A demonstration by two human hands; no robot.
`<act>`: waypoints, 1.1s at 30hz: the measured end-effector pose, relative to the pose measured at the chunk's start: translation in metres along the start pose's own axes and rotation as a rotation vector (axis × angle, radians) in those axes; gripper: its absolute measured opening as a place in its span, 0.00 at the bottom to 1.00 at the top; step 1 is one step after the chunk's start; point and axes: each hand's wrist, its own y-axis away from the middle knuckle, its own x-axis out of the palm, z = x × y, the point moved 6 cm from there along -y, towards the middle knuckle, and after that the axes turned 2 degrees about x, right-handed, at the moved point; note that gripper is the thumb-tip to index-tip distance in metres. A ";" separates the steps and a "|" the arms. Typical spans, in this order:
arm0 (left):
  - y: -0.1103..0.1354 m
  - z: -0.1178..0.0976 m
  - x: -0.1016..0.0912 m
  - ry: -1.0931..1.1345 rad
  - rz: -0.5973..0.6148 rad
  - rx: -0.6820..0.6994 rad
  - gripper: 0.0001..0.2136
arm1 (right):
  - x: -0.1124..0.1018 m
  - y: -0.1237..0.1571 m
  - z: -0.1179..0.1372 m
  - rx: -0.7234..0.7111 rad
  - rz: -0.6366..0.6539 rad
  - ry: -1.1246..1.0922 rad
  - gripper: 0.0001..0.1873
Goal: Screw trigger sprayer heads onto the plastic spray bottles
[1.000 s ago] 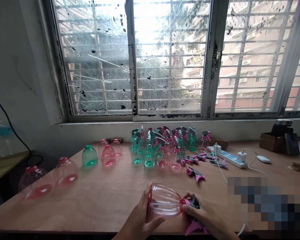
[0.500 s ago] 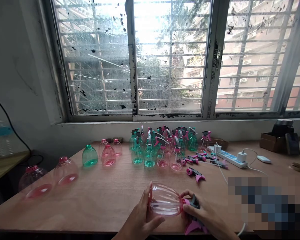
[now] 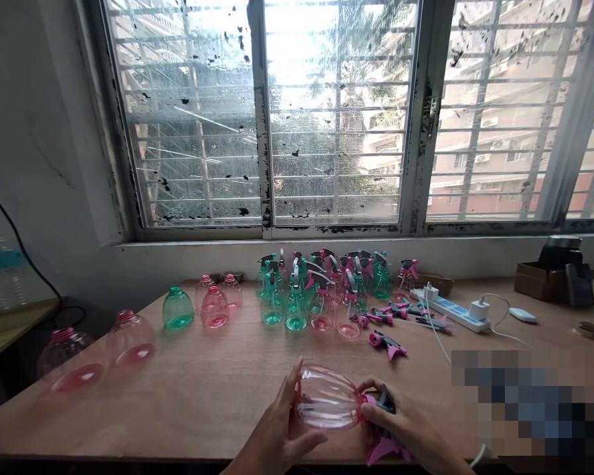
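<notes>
1. Moved since the earlier frame: next to nothing; my left fingertips sit a touch higher at the bottle's base, and all else keeps its place.
2. Pink bottle (image 3: pixel 327 399), clear, one: on its side near the front edge of the tabletop (image 3: pixel 218 402), base to the left, neck to the right. Whether it touches the wood, I cannot tell.
3. Left grip (image 3: pixel 284 425), mine: cupped around the bottle's base, fingers on the far side, thumb along the near side.
4. Right grip (image 3: pixel 398 419), mine: closed about the spray head (image 3: pixel 385 450), thumb and fingers at the collar, where it meets the bottle's neck. Pink trigger, pointing down toward me; dark grey body.
5. Loose spray head (image 3: pixel 389 344), pink and grey, one: lying beyond my right grip.
6. Heap of spray heads (image 3: pixel 400 313): just behind that one, beside the power strip (image 3: pixel 455 313).
7. Fitted spray bottles (image 3: pixel 321 303), green and pink: upright, grouped toward the window wall.
8. Headless bottles, upright, to the left: one green bottle (image 3: pixel 177 310), three pink ones (image 3: pixel 214 309) beside it, and two larger-looking pink ones (image 3: pixel 130 336) nearer me.
9. Cardboard box (image 3: pixel 529 280), dark items inside: far right, by the wall.
</notes>
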 end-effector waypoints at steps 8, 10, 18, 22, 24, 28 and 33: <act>-0.003 0.008 0.002 0.068 -0.006 0.035 0.50 | 0.005 0.001 0.004 0.018 0.020 -0.036 0.28; -0.002 0.008 0.003 0.087 -0.014 0.034 0.50 | 0.006 0.001 0.002 0.024 0.019 -0.053 0.29; -0.002 0.002 0.001 0.091 -0.034 0.051 0.49 | 0.006 -0.003 -0.009 0.010 0.055 -0.150 0.27; -0.001 -0.002 0.001 0.043 -0.008 0.017 0.48 | 0.005 -0.001 -0.008 0.015 0.048 -0.155 0.25; 0.000 -0.004 0.001 0.017 0.006 0.001 0.47 | 0.005 0.000 -0.006 0.017 0.044 -0.154 0.25; 0.001 -0.005 0.001 -0.004 0.023 -0.015 0.47 | 0.006 0.002 -0.002 0.020 0.046 -0.147 0.25; 0.001 -0.004 0.001 -0.008 0.022 -0.014 0.47 | 0.006 0.002 -0.001 0.023 0.057 -0.148 0.24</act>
